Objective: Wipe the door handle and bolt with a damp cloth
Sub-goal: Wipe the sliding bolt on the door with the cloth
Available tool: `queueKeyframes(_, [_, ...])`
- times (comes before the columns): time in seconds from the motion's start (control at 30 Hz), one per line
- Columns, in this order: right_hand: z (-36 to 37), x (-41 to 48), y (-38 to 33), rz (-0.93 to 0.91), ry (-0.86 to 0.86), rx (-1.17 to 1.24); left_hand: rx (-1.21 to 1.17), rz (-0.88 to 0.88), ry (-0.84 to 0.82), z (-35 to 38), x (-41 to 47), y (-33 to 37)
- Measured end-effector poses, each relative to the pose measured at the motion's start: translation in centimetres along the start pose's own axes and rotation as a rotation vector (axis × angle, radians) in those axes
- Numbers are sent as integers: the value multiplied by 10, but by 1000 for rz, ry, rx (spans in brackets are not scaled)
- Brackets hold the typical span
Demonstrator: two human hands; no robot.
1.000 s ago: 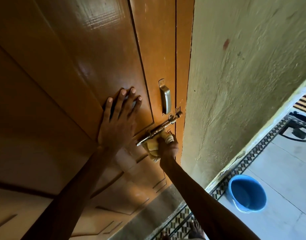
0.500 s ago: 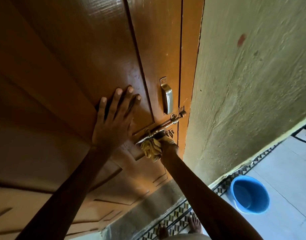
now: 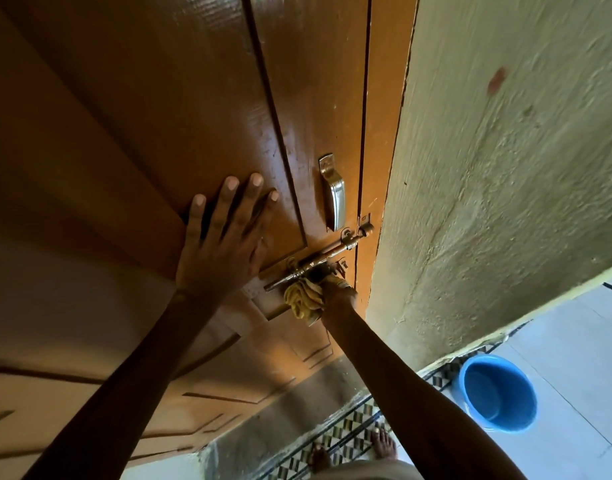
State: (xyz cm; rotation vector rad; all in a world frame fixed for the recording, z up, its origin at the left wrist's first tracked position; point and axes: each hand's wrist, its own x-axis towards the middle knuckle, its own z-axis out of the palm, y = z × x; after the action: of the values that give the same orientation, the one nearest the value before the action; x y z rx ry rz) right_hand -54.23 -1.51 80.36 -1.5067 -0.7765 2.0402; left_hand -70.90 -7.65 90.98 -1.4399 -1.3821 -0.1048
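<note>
A brown wooden door (image 3: 193, 98) fills the left of the view. A silver pull handle (image 3: 335, 199) is fixed upright near its right edge. Just below it a brass sliding bolt (image 3: 325, 256) runs slanted across to the frame. My right hand (image 3: 337, 292) is closed on a bunched yellow cloth (image 3: 302, 301) and presses it against the underside of the bolt. The fingers are mostly hidden behind the cloth and bolt. My left hand (image 3: 224, 240) lies flat on the door panel, fingers spread, to the left of the handle.
A rough greenish wall (image 3: 505, 168) juts out to the right of the door. A blue bucket (image 3: 498, 393) stands on the pale floor at the lower right, beside a patterned tile border (image 3: 349, 431). My bare feet (image 3: 384, 445) show at the bottom.
The right hand and cloth have shifted a little left along the bolt's underside. The left hand stays flat on the door. The camera has moved closer and tilted.
</note>
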Motion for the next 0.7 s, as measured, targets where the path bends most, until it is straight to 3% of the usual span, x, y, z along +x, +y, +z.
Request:
queueKeyframes(0.13, [-5, 5, -1, 76, -91, 164, 7, 3, 2, 1, 0, 0])
queueKeyframes(0.27, [-6, -3, 0, -44, 28, 34, 14, -9, 0, 4, -1, 1])
queueKeyframes(0.43, [-3, -16, -8, -213, -33, 73, -1, -3, -9, 3, -2, 0])
queueKeyframes(0.5, [1, -19, -5, -228, 53, 92, 0, -11, -13, 3, -3, 0])
queueKeyframes(0.6, [7, -21, -8, -132, 170, 228, 5, 11, -3, 3, -4, 0])
queueKeyframes(0.7, [2, 6, 2, 94, 105, 401, -4, 3, -9, -1, -1, -1])
